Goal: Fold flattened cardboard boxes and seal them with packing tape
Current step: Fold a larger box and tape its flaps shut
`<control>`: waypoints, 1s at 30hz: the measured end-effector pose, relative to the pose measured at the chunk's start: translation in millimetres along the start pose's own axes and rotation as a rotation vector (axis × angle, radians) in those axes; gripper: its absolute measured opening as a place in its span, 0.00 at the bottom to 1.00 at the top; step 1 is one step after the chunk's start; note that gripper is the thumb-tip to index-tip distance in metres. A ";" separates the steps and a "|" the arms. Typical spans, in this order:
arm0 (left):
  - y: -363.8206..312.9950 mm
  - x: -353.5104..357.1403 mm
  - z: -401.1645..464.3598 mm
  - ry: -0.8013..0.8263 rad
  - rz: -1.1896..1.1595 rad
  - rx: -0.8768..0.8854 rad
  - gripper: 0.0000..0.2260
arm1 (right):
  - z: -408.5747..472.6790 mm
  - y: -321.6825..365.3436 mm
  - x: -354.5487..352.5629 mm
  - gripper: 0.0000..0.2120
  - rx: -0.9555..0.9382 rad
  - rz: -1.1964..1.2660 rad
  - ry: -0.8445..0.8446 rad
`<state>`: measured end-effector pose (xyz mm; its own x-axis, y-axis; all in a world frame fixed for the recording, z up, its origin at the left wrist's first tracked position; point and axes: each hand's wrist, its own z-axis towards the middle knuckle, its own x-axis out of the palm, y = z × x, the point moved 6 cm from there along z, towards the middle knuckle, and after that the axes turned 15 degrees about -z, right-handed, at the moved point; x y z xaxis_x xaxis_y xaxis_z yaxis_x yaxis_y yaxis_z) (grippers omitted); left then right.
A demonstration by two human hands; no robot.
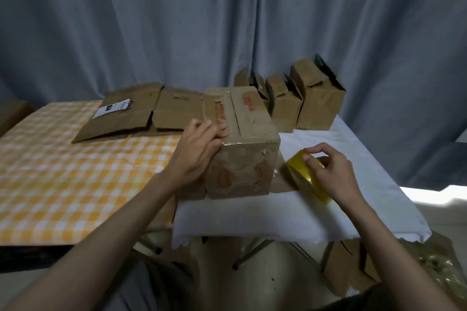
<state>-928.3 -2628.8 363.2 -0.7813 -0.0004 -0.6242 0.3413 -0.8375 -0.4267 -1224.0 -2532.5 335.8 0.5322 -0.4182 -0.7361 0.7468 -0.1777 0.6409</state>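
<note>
A folded brown cardboard box (242,144) with red print stands on the white cloth in the middle of the view. Clear tape runs over its top and down its near left corner. My left hand (199,146) presses against the box's upper left edge, fingers laid on the top and thumb at the taped corner. To the right of the box, my right hand (328,171) grips a roll of yellowish packing tape (303,171) that stands tilted on the cloth.
Flattened cardboard boxes (131,111) lie at the back on the orange checked cloth (63,171). Several folded boxes (316,98) stand at the back right on the white cloth (278,212). More boxes (348,267) sit on the floor below right. A grey curtain hangs behind.
</note>
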 end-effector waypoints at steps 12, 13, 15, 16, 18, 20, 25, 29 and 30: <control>-49.0 38.3 97.3 0.371 0.277 -0.996 0.58 | -3.4 3.6 -30.9 0.01 0.037 0.182 -0.175; -45.9 44.0 100.9 0.391 0.278 -1.062 0.59 | -5.0 3.9 -34.5 0.02 0.031 0.193 -0.183; -36.8 49.9 103.7 0.419 0.283 -1.125 0.60 | -8.3 1.1 -42.7 0.01 0.022 0.215 -0.196; -31.4 50.0 104.7 0.422 0.287 -1.118 0.60 | -9.8 -1.2 -46.4 0.01 0.022 0.226 -0.199; -24.5 46.7 105.4 0.433 0.288 -1.059 0.61 | -12.4 -5.6 -53.7 0.02 0.025 0.253 -0.200; -23.2 40.2 102.2 0.481 0.313 -0.986 0.61 | -13.3 -7.4 -59.1 0.03 0.018 0.273 -0.196; -46.4 26.6 85.7 0.677 0.351 -0.788 0.54 | -10.5 -3.4 -63.7 0.03 -0.002 0.323 -0.199; -56.7 24.3 75.1 0.781 0.313 -0.662 0.42 | -7.5 -0.8 -60.2 0.03 0.015 0.354 -0.179; -59.5 23.1 72.8 0.817 0.296 -0.636 0.42 | -7.1 -0.8 -59.0 0.03 0.019 0.364 -0.174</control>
<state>-1004.7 -2618.7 421.8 -0.1180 0.4055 -0.9065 0.8529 -0.4262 -0.3016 -1253.1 -2501.3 377.2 0.6835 -0.6014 -0.4137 0.5139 -0.0059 0.8578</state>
